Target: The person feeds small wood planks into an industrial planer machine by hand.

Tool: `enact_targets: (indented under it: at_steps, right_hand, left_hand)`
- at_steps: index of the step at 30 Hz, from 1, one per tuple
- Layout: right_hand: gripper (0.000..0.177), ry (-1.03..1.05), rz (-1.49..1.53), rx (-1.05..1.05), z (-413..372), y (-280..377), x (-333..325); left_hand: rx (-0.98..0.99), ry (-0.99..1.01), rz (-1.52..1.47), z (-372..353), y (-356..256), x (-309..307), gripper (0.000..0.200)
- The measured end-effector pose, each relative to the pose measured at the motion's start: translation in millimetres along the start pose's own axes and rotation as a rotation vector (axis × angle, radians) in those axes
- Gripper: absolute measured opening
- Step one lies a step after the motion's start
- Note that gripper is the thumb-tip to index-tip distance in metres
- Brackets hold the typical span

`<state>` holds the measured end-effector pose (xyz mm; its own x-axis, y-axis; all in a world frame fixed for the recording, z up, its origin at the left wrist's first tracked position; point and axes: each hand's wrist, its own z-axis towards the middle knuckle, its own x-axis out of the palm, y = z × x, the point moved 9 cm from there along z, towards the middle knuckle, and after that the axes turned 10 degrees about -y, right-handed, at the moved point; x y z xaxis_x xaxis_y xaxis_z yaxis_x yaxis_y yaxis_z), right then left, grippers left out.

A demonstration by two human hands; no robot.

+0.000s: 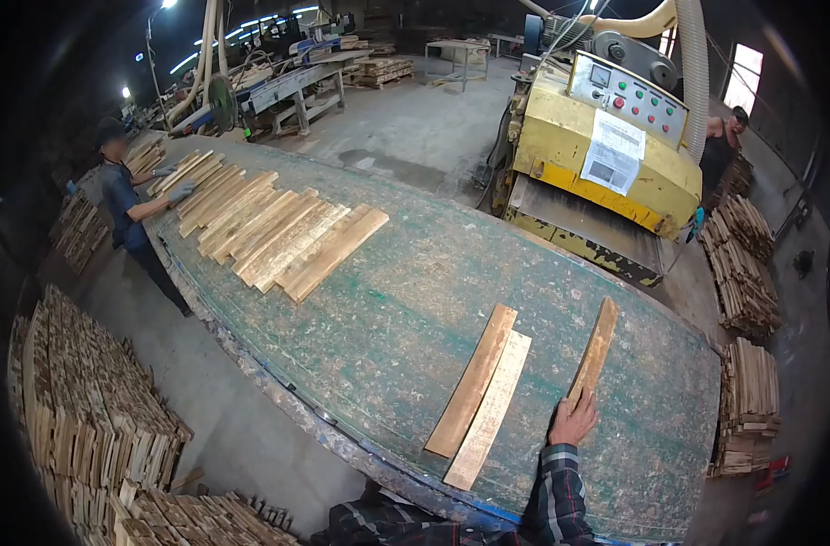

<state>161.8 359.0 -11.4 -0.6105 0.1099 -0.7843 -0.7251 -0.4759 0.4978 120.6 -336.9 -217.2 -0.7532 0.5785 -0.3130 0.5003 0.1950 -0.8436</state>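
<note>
Resting on the near end of a single wooden slat (pixel 597 350), the right hand (pixel 574 419) lies open, fingers extended along the wood and not wrapped around it. The slat lies flat on the green table (pixel 397 309) and runs from the hand toward 1 o'clock. The left hand is out of view. At 9 o'clock of the right hand, near but apart, two longer planks (pixel 483 396) lie side by side, touching. At 12 o'clock, beyond the table edge, stands a yellow machine (pixel 560 136). At 10 o'clock, well apart, a fanned row of boards (pixel 269 227) covers the far end, where a co-worker's gloved hand (pixel 180 191) rests on it. Stacked slats (pixel 747 400) stand on the floor at 3 o'clock.
</note>
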Motion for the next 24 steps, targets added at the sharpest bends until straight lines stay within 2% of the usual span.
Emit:
enact_targets:
  at_steps: [13,16,17,19,21,22,23,24]
  right_hand:
    - [0.065,0.024,0.048,0.024,2,-5,4]
    - [0.065,0.036,0.096,0.041,-3,-10,-1]
    - [0.065,0.051,0.120,0.046,-9,-9,0]
    - [0.064,0.058,0.162,0.070,-24,-2,-7]
    - [0.063,0.071,0.215,0.075,-43,7,-13]
    - [0.063,0.084,0.247,0.064,-58,12,-15]
    - [0.063,0.095,0.279,0.052,-70,23,-18]
    - [0.062,0.126,0.285,0.066,-83,41,-25]
  left_hand:
    - [-0.018,-0.031,-0.115,12,2,-4,0.041]
    - [0.060,-0.068,-0.353,39,-10,-23,0.042]
    - [0.124,-0.058,-0.517,61,-26,-29,0.042]
    - [0.234,-0.017,-0.564,109,-76,-17,0.042]
    - [0.399,0.038,-0.233,132,-175,40,0.037]
    - [0.638,0.145,-0.251,151,-227,86,0.035]
    - [0.966,0.000,0.084,126,-294,121,0.035]
    - [1.116,0.043,0.114,81,-356,158,0.036]
